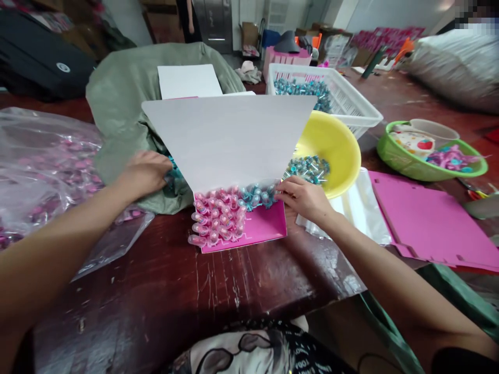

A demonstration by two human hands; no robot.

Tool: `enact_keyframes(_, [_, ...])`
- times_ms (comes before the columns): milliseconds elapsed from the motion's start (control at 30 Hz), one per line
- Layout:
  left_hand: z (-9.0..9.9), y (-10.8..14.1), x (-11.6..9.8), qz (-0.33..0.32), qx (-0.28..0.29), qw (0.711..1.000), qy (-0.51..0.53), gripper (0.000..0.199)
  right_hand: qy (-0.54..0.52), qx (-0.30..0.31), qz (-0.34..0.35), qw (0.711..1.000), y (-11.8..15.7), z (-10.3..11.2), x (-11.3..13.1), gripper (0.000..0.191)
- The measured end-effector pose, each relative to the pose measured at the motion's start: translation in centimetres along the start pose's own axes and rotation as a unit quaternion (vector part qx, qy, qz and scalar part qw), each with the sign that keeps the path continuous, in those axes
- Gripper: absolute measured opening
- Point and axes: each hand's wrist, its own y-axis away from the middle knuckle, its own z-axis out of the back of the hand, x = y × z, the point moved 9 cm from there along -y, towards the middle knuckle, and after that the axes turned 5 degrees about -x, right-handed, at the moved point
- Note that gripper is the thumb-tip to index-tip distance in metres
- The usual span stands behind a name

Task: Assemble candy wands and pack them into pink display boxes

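A pink display box (265, 226) with a raised white lid (234, 140) stands on the table. Pink pieces with clear, capsule-like tops (218, 215) fill its left part in rows. Similar teal pieces (257, 195) sit along the back right. My right hand (306, 197) is at the box's right back corner, its fingers pinched at the end teal piece. Left of the lid, my left hand (146, 174) is smeared by motion, with curled fingers over teal items (173, 169) in the opening of a grey-green sack (120, 98). Its fingertips are partly hidden.
A yellow bowl (343, 150) and a white basket (351, 98) hold teal pieces. Pink flat cartons (436, 218) and clear plastic bags (362, 208) lie right. A green basin (429, 166) stands beyond. At left is a plastic bag of pink pieces (70, 182).
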Motion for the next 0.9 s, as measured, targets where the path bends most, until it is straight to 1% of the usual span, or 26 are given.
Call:
enact_keyframes(67, [1.0,0.9,-0.4,-0.011,0.043,0.999,-0.027,0.01,0.022,-0.021,-0.005,1.0,-0.5,0.9,0.2,0.031])
enact_keyframes(100, [1.6,1.5,-0.5,0.002,0.054,0.998,-0.045,0.012,0.037,-0.03,-0.007,0.999,-0.8,1.3,0.3,0.032])
enact_keyframes(167, [3.5,2.9,-0.7,0.062,0.04,0.994,-0.081,0.015,0.072,-0.019,0.005,0.997,-1.6,1.5,0.7,0.029])
enact_keyframes(233, [5.3,4.6,-1.9,0.127,0.006,0.988,-0.086,0.025,0.1,0.021,0.03,0.994,-2.3,1.0,1.3,0.027])
enact_keyframes(267, [5.9,5.3,-3.1,0.147,-0.013,0.987,-0.068,0.033,0.109,0.038,0.039,0.992,-2.6,0.8,1.5,0.026])
enact_keyframes(300, [6.3,5.9,-4.7,0.153,-0.03,0.987,-0.039,0.042,0.117,0.049,0.044,0.991,-2.8,0.7,1.6,0.026])
enact_keyframes(333, [6.4,6.3,-6.7,0.144,-0.044,0.989,-0.002,0.05,0.125,0.053,0.045,0.99,-3.0,0.7,1.7,0.026])
enact_keyframes(367, [6.3,6.2,-9.3,0.11,-0.048,0.992,0.035,0.055,0.133,0.055,0.045,0.989,-3.2,0.7,1.8,0.026])
enact_keyframes(400, [6.1,5.9,-11.9,0.064,-0.051,0.995,0.051,0.054,0.14,0.056,0.043,0.988,-3.3,0.8,1.9,0.026])
enact_keyframes(433, [5.6,5.4,-14.5,0.016,-0.039,0.998,0.047,0.047,0.146,0.056,0.04,0.987,-3.4,0.8,1.9,0.025])
enact_keyframes(467, [5.5,4.8,-16.5,-0.02,-0.046,0.998,0.034,0.038,0.153,0.056,0.034,0.986,-3.5,0.9,1.9,0.025])
enact_keyframes(500, [5.5,4.1,-17.9,-0.034,-0.062,0.997,0.015,0.03,0.157,0.055,0.028,0.986,-3.5,0.9,1.9,0.025])
enact_keyframes(533, [5.6,3.4,-18.6,-0.036,-0.081,0.996,-0.005,0.023,0.159,0.052,0.022,0.986,-3.5,1.0,1.8,0.025])
enact_keyframes(567, [5.9,2.8,-18.7,-0.024,-0.108,0.994,-0.024,0.019,0.157,0.048,0.016,0.986,-3.3,1.2,1.6,0.025])
enact_keyframes(600, [6.3,2.5,-18.3,-0.005,-0.132,0.99,-0.04,0.019,0.153,0.043,0.01,0.987,-3.1,1.4,1.4,0.025])
enact_keyframes(633, [6.5,2.5,-17.6,0.012,-0.152,0.987,-0.05,0.021,0.148,0.038,0.005,0.988,-2.8,1.5,1.1,0.024])
enact_keyframes(700, [6.6,3.5,-15.7,0.034,-0.171,0.983,-0.051,0.028,0.132,0.026,-0.009,0.991,-2.0,1.8,0.3,0.024])
enact_keyframes(800, [6.0,6.9,-12.0,0.047,-0.18,0.983,-0.013,0.039,0.101,0.015,-0.03,0.994,-1.0,1.7,-0.9,0.025])
enact_keyframes(833, [6.1,8.4,-11.0,0.05,-0.199,0.979,-0.015,0.041,0.085,0.012,-0.034,0.996,-0.8,1.5,-1.2,0.026])
enact_keyframes(867, [6.6,10.1,-10.2,0.056,-0.233,0.97,-0.037,0.041,0.066,0.009,-0.034,0.997,-0.7,1.3,-1.4,0.026])
enact_keyframes(900, [7.1,11.6,-10.0,0.052,-0.264,0.96,-0.074,0.038,0.046,0.005,-0.032,0.998,-0.7,1.2,-1.4,0.027])
